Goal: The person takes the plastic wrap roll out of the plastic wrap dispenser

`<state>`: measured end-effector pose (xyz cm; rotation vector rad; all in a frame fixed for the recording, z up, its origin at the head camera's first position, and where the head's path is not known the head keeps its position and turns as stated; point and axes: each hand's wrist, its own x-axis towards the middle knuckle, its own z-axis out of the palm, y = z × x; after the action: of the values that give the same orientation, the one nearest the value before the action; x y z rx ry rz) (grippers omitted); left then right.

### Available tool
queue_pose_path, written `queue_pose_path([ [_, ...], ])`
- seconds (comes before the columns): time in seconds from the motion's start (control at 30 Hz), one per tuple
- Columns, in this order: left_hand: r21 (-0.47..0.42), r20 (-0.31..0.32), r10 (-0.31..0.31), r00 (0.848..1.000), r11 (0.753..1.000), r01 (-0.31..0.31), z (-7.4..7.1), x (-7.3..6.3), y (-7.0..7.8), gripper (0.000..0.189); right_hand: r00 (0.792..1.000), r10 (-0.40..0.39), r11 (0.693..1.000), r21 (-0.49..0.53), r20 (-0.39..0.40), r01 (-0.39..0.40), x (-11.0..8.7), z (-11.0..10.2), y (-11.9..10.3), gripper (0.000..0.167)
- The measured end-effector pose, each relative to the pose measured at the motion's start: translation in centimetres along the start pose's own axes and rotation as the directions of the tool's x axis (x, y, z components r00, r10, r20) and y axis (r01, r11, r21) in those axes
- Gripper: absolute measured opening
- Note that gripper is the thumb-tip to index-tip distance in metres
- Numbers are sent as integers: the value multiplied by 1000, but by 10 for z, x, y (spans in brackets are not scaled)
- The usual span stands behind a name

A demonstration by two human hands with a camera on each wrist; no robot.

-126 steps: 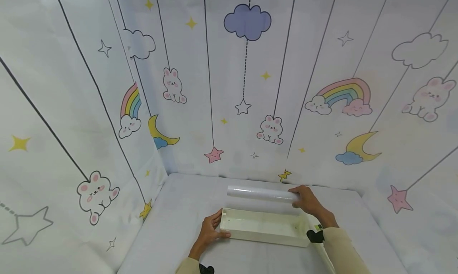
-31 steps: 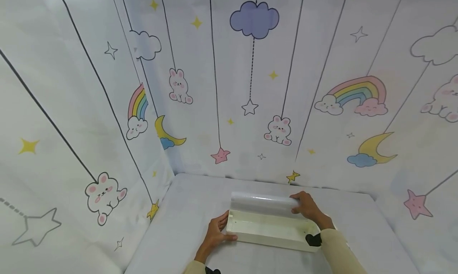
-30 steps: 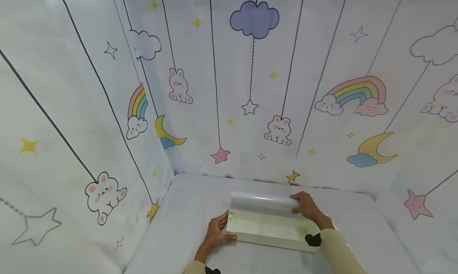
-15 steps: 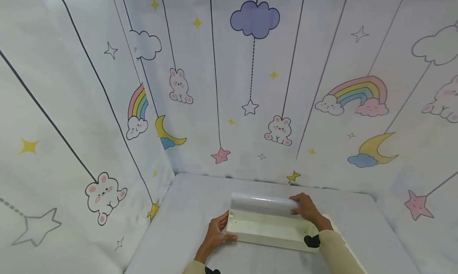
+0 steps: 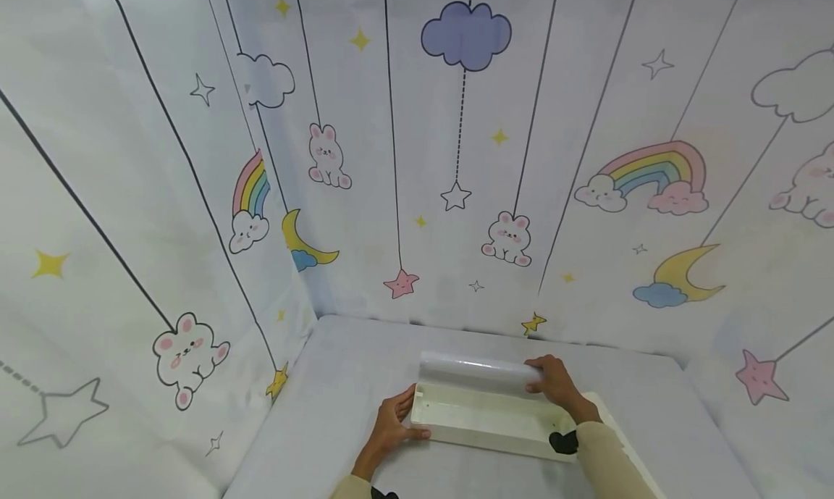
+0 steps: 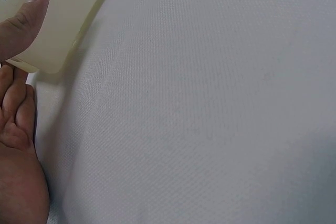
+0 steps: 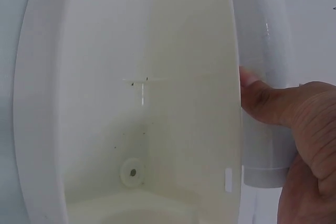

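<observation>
A long cream plastic box [image 5: 485, 437] with an uncovered hollow lies on the table, its inside facing up. My left hand [image 5: 389, 426] grips its left end, thumb on the front wall and fingers at the end and behind; the left wrist view shows that thumb [image 6: 32, 19] on the plastic. Along the box's back wall lies a shiny roll of plastic wrap [image 5: 476, 368]. My right hand [image 5: 557, 379] holds the roll's right end, with the thumb [image 7: 260, 98] between roll and box wall in the right wrist view. Its other fingers are mostly hidden behind the roll.
A long cream strip [image 5: 625, 441], seemingly the box's lid, runs from the box's right end towards the front, partly hidden by the right forearm. White cloth covers the table [image 5: 365, 368]. Patterned wall sheets [image 5: 456, 260] stand close behind and at both sides.
Compared with about four seconds ago, my right hand has brought the roll of plastic wrap nearer, down against the box's back wall. Over the last second almost nothing has moved; my left hand keeps its grip.
</observation>
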<state>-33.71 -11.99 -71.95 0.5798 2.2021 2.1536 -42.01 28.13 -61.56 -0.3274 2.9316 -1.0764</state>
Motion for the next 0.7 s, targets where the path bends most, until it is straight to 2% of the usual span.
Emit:
queue_pose_path([
  [0.27,7,3,14,1000,1000,-14,-1,2,-4,112,1000,9,1000,0,-11,-9,2,5,5,54],
  [0.37,-33,0,-31,1000,999,31,-1,2,-4,115,1000,3,1000,4,-16,-3,2,7,8,54],
  [0.47,-36,0,-50,999,998,50,-1,3,0,113,1000,-8,1000,4,-21,8,3,9,9,54],
  [0.63,7,3,-17,1000,1000,17,0,1,3,110,1000,7,1000,4,-12,-7,3,12,10,56],
  [0.7,4,2,-23,1000,1000,23,0,1,2,111,1000,9,1000,3,-7,-9,3,13,10,56],
])
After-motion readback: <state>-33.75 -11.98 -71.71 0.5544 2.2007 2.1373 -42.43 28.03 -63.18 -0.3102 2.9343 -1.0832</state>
